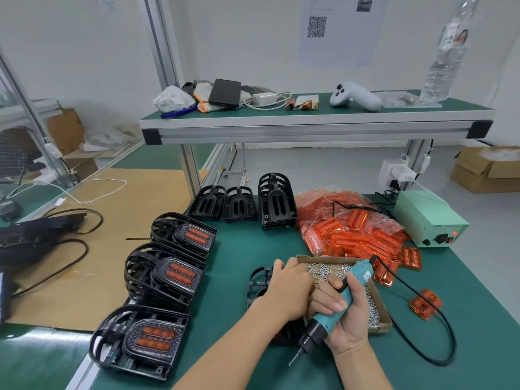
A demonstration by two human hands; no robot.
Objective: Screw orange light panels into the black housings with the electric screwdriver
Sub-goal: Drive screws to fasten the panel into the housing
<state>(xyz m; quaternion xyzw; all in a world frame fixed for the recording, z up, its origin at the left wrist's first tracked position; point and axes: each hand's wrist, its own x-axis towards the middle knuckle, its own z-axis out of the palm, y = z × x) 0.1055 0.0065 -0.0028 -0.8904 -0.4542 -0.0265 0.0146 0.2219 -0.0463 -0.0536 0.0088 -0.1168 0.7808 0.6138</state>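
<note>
My left hand [287, 288] presses down on a black housing [259, 280] lying on the green mat, hiding most of it. My right hand [342, 313] grips the teal electric screwdriver [334, 313], tilted with its bit pointing down toward me, off the housing. A cardboard tray of small screws [377, 308] lies just behind my hands. A pile of orange light panels [354, 235] spills from a plastic bag at the right. Three stacks of housings with orange panels fitted [166, 274] stand at the left. Empty black housings [277, 201] stand at the back.
The screwdriver's black cable [439, 327] loops across the mat on the right, over a loose orange panel [426, 304]. A pale green power supply [430, 218] sits at the back right. An overhead shelf [309, 125] carries a water bottle, a controller and other clutter. Cardboard sheet covers the left bench.
</note>
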